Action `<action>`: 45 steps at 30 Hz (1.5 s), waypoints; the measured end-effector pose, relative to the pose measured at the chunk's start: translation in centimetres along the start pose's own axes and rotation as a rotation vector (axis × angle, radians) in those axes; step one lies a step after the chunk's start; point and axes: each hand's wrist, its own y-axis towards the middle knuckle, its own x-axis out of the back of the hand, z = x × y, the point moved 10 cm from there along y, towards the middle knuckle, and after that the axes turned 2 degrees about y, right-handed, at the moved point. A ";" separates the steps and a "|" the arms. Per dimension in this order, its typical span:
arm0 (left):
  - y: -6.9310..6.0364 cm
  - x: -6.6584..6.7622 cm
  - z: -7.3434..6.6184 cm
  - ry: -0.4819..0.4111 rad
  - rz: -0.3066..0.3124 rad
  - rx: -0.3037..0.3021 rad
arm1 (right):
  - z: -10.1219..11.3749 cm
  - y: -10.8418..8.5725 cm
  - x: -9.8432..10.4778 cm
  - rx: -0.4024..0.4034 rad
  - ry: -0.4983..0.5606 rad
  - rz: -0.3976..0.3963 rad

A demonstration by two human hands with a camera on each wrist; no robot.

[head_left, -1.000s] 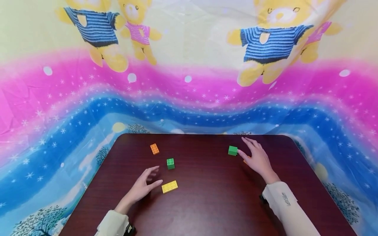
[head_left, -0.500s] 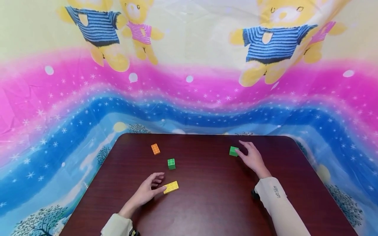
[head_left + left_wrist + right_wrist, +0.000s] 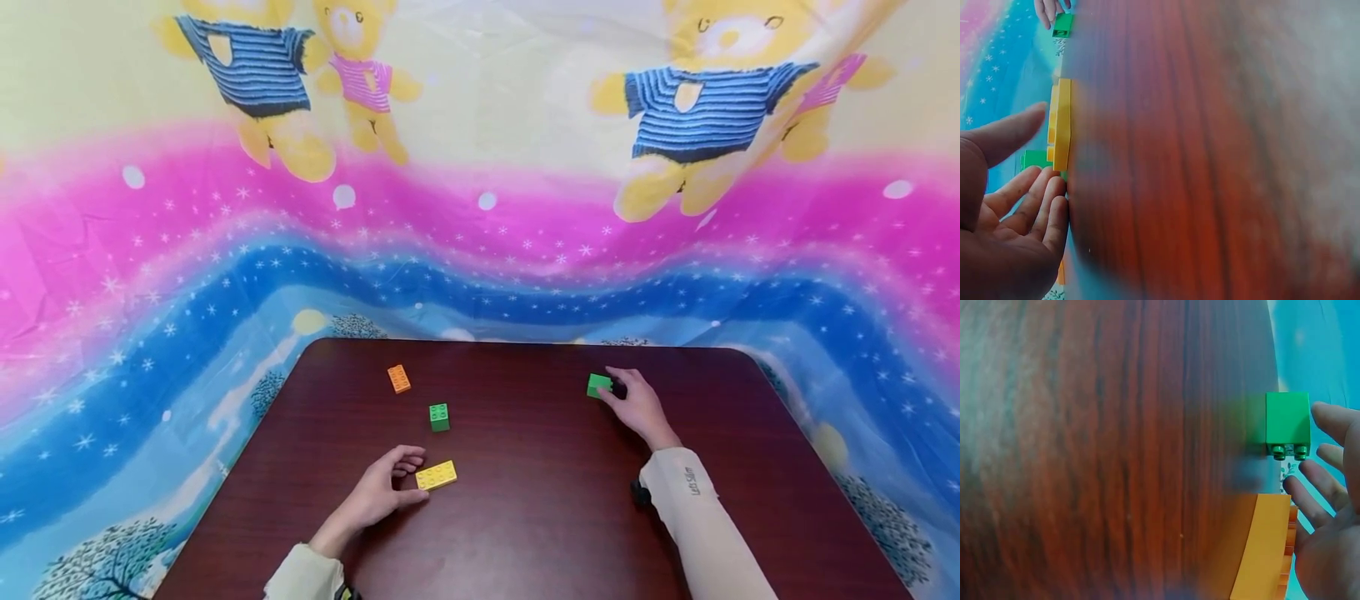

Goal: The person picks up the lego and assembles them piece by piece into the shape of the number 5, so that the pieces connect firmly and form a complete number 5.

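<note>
Left hand [image 3: 381,490] has closed in on a yellow oblong plastic brick [image 3: 437,475], right hand [image 3: 637,406] on a green boxy plastic brick [image 3: 597,385]; fingers parted, holding nothing, both seem grasp-ready

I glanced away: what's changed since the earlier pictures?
The left hand moved rightward to the yellow brick, the right hand leftward to the right green brick; nothing was visibly grasped. Those bricks, the left green brick and the left orange brick stayed put.
</note>
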 end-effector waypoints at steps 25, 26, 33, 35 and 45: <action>0.4 -0.3 -0.4 0.142 -0.035 -0.050 | -0.7 0.3 -0.7 0.019 -0.051 -0.001; 0.4 -0.3 -0.4 0.140 -0.035 -0.048 | -0.7 0.2 -0.7 0.020 -0.053 -0.004; 0.3 -0.4 -0.6 0.172 -0.037 -0.065 | -0.8 0.3 -0.4 0.027 -0.068 -0.020; 0.3 -0.4 -0.7 0.174 -0.039 -0.075 | -0.9 0.3 -0.5 0.023 -0.067 -0.021; 0.4 -0.4 -0.8 0.170 -0.032 -0.096 | -0.7 0.1 -0.3 0.016 -0.066 -0.042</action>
